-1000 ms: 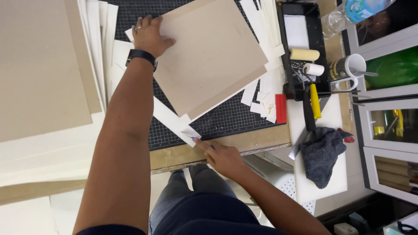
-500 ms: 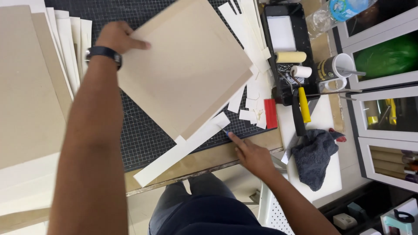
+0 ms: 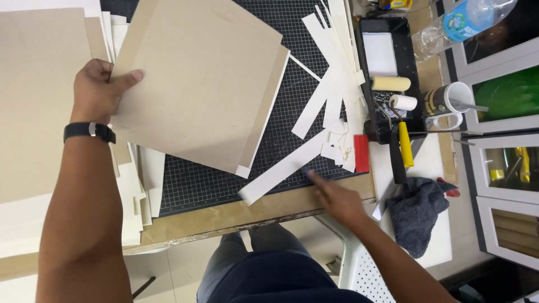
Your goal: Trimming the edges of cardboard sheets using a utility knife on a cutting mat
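Cardboard sheet (image 3: 202,84) — a large grey-brown square — is held up over the black gridded cutting mat (image 3: 196,185), tilted, with a cream backing edge showing along its right side. The left hand (image 3: 101,92) has its grip clamped on the sheet's left edge, thumb on top, a black wristband just behind it. The right hand (image 3: 337,199) is blurred at the near edge of the mat, its fingers stretched out and apart, one fingertip touching or just beside the near end of a long white paper strip (image 3: 286,168) that lies slantwise on the mat. More white strips (image 3: 337,73) are heaped to the right. Further right on the bench sit a black paint tray (image 3: 418,73) with small rollers, a white mug (image 3: 452,101) and a dark cloth (image 3: 418,210). Stacked boards (image 3: 39,101) lie at the left.
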